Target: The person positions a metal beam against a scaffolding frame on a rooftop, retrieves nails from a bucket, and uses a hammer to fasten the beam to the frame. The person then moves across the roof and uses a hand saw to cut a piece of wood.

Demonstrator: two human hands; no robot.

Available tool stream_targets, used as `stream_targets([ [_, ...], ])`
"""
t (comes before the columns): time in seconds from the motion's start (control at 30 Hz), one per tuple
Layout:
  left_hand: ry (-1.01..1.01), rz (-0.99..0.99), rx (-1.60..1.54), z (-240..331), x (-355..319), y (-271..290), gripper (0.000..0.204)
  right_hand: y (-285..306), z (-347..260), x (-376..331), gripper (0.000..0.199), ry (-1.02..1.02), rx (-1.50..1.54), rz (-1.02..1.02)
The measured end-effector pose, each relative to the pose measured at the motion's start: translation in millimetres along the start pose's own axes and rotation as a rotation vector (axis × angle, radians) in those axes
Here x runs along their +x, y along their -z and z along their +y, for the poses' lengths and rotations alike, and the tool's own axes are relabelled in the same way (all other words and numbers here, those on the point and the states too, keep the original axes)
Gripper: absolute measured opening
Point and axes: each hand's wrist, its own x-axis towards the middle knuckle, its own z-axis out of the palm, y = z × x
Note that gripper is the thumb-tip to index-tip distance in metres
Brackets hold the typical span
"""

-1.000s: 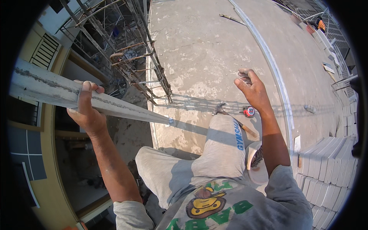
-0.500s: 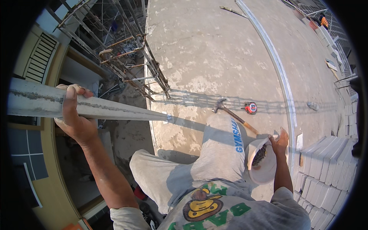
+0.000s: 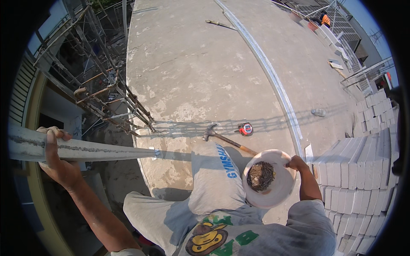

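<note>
My left hand (image 3: 62,160) is wrapped round a long pale grey post (image 3: 106,150), whose narrow far end meets the slab's edge. On the other side, my right hand (image 3: 297,164) is closed on the rim of a whitish bucket (image 3: 279,185). Inside the bucket lies a heap of dark nails (image 3: 267,174) with a brownish lump beside them. A claw hammer (image 3: 230,141) with a wooden handle rests on the slab by my knee, its handle end close to the bucket. Just beyond it sits a red and black tape measure (image 3: 245,129).
At the left, a rusty rebar cage (image 3: 115,91) rises beside the slab's edge and a drop. A long silvery metal strip (image 3: 265,70) crosses the concrete slab (image 3: 183,68). Pale blocks (image 3: 354,164) are stacked at the right. A person in orange (image 3: 325,19) is far off.
My right hand has gone from loosely touching the bucket to gripping its rim, and the bucket has tilted so its inside shows more. The view has shifted; my left hand still holds the post.
</note>
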Motion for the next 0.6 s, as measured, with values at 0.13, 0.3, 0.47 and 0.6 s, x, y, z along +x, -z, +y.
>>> stream_targets([
  [0.13,-0.002,-0.031,0.0,-2,0,3,0.018,88,-42,-7,0.051,0.211,-0.168,0.081],
  [0.3,0.012,-0.058,0.0,-7,0,3,0.019,178,-94,-17,0.044,0.165,0.294,0.331],
  [0.47,0.045,-0.062,-0.019,-12,3,13,0.021,157,-165,40,0.042,0.058,0.685,0.24],
  [0.6,0.102,-0.095,-0.076,-11,6,30,0.025,111,-227,97,0.041,-0.014,1.11,0.011],
])
